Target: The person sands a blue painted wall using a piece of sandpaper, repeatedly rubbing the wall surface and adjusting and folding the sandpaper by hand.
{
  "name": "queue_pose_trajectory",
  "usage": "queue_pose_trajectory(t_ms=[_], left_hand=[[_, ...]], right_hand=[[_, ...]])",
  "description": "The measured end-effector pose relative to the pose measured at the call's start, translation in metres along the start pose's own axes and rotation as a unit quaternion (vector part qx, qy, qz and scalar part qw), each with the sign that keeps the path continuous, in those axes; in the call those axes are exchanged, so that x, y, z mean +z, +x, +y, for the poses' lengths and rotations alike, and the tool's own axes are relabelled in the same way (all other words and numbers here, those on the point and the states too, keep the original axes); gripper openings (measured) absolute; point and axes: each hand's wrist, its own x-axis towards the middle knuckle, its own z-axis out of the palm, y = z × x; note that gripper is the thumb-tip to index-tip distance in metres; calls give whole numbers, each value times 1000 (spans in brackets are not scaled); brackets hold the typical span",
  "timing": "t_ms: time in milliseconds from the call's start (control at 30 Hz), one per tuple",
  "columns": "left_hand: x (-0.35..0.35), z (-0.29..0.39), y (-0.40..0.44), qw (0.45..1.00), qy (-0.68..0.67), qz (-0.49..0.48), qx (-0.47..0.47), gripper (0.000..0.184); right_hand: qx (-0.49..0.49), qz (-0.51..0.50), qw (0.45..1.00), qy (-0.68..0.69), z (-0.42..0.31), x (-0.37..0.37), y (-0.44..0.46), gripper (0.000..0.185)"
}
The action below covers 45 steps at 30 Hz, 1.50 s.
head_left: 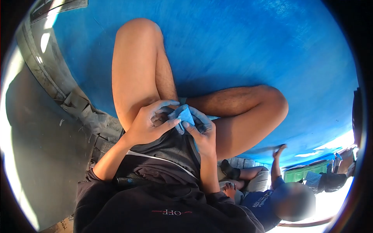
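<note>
In front of my lap I hold a small folded blue sheet (186, 115), stiff and dusty like sandpaper, though its kind is not certain. My right hand (203, 130) pinches it, thumb on the near face and fingers behind. From the other side my left hand (149, 121) meets it with the thumb tip at its edge; the index finger stretches above, and the other fingers curl partly out of sight. Blue dust coats the fingers of both hands. Beyond my bent legs rises a large curved blue surface (233, 46), scuffed with paler streaks.
At lower right a person in a dark blue shirt (261, 204) sits close by, one arm raised to the blue surface. A grey panel (50, 155) stands at left, beside crumpled pale scraps (91, 120). Green slatted crates (303, 173) are farther off at right.
</note>
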Motion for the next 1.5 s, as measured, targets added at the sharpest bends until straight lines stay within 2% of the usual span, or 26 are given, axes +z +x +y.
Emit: queue_pose_trajectory(t_ms=[33, 100, 233, 300, 400, 533, 600, 667, 733, 867, 933, 967, 1033, 1100, 1167, 1233, 1300, 1333, 1433, 1500], left_hand=[[0, -2, 0, 1000, 0, -1, -1, 46], [0, -9, 1, 999, 8, -13, 29, 42], [-1, -7, 2, 998, 37, -21, 47, 40], [-1, -6, 2, 998, 50, -10, 41, 38], [-2, -11, 1, 999, 46, -16, 25, 36], [0, -14, 5, 1000, 21, 3, 18, 32], [-2, -23, 4, 997, 53, 6, 50, 30], [4, -18, 2, 998, 39, 16, 36, 30], [5, -14, 4, 999, 27, 27, 36, 29], [3, -18, 3, 994, 73, 43, 70, 31], [3, -19, 3, 992, 75, 44, 86, 32], [2, -18, 2, 993, 84, 36, 72, 34], [2, -16, 3, 992, 97, 29, 70, 36], [0, -15, 1, 996, 69, 18, 49, 39], [0, -17, -2, 994, 73, 28, 74, 39], [3, -16, 5, 992, 81, 24, 90, 40], [-2, -15, 2, 993, 85, -8, 81, 40], [-5, -17, 1, 993, 79, -28, 79, 40], [-11, -18, -2, 985, 125, -53, 106, 42], [-13, -7, -6, 992, 108, -57, 40, 48]], right_hand=[[0, 1, 1000, 1, 0, -1, -1, 44], [53, -13, 994, 99, 0, -3, 0, 42], [67, -14, 994, 80, 2, -5, 2, 43], [108, 1, 985, 133, -1, -3, 2, 44], [125, 18, 970, 210, 1, -3, 2, 44], [103, 3, 975, 199, 27, -24, 3, 44], [96, 33, 978, 184, 40, -31, 2, 44], [106, 1, 975, 196, 29, -27, -1, 45], [137, 79, 949, 272, 23, -22, 2, 45], [149, 46, 940, 304, 11, -17, 2, 47], [123, 15, 976, 179, 17, -23, 2, 41], [117, 13, 977, 177, 18, -24, 2, 41], [143, 34, 985, 85, 15, -24, 0, 32], [121, 20, 992, 37, 8, -24, 0, 26], [127, 9, 991, -43, -12, -22, -2, 20], [92, 15, 994, -49, 9, -41, -3, 24], [44, -47, 975, -215, -20, -37, -4, 35], [55, -78, 967, -238, -44, -26, -5, 40], [-21, -178, 945, -273, -56, -15, 0, 42], [-78, -203, 927, -306, -63, -14, 7, 40]])
